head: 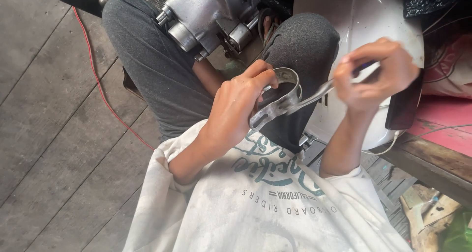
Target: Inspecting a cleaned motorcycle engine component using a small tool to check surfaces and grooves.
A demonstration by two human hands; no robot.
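While the person sits on the plank floor (59, 134), both hands work a metal clamp band held over the lap.

Largest to smallest: a white rounded body panel (364, 16) stands at the right beside a red board (442, 119); a grey metal engine casing (206, 16) rests between the knees near the upper edge; a red wire (101, 85) crosses the floor planks. The left hand (236, 109) has its fingers curled and pressed around the clamp band (282, 97), thumb on its ring. The right hand (376, 72) has its fingers pinched shut on a slim metal tool (317, 93), whose tip touches the band.
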